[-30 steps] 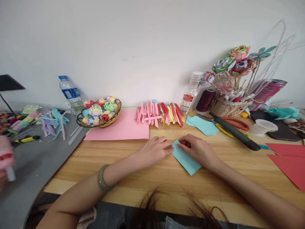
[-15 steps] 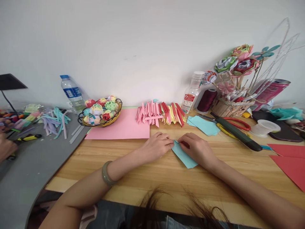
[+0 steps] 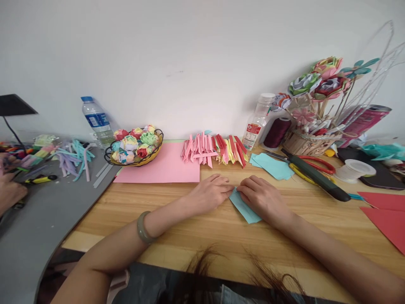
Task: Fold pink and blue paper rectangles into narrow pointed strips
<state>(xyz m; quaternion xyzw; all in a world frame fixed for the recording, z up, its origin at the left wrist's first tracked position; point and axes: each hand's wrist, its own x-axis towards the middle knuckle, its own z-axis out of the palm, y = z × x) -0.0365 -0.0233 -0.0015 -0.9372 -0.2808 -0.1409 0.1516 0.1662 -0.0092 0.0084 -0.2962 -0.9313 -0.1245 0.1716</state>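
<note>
A light blue sheet of paper lies slantwise on the wooden table between my two hands. My left hand, with a bangle on its forearm, pinches the paper's far left corner with its fingertips. Over the far right part of the sheet, my right hand has its fingers curled and pressed on the paper, hiding some of it. More light blue paper pieces rest beyond my right hand. Folded pink, red and yellow paper strips stand in a row behind both hands.
Pink paper lies under a basket of paper flowers. To the right are green-handled scissors, a thread spool and red paper. A water bottle leans at the wall. Another person's hand is at the grey table.
The view has shifted slightly. My right fingers have curled closer over the paper's far edge, while my left hand stays at the corner. The other person's hand has moved a little.
</note>
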